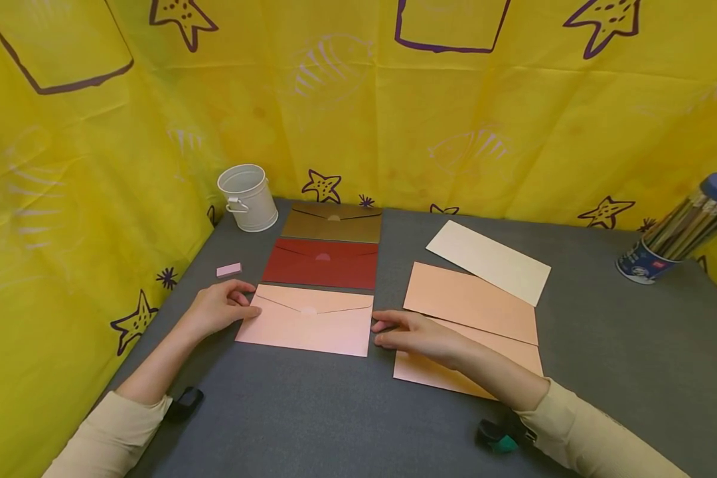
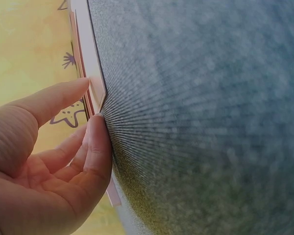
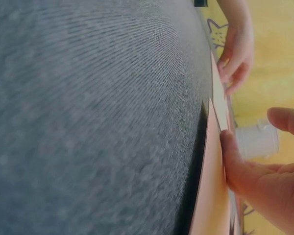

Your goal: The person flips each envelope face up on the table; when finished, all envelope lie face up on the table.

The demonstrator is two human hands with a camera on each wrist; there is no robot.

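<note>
A pale pink envelope point(image 1: 311, 332) lies flap side up, nearest in a column with a red envelope point(image 1: 322, 265) and a gold envelope point(image 1: 334, 224). My left hand point(image 1: 218, 309) is at its left end, thumb tip over the upper left edge. In the left wrist view the index fingertip point(image 2: 98, 125) rests right by the corner, a gap between it and the thumb. My right hand point(image 1: 421, 337) has its fingertips right at the pink envelope's right edge, its palm above two peach envelopes point(image 1: 472, 299).
A cream envelope point(image 1: 492, 259) overlaps the upper peach one. A pink eraser point(image 1: 229, 270) lies left of the red envelope, with a white metal bucket point(image 1: 249, 202) behind. At the far right a blue cup of pencils point(image 1: 645, 262) leans. Yellow cloth point(image 1: 394, 133) hangs behind the grey table point(image 1: 311, 411).
</note>
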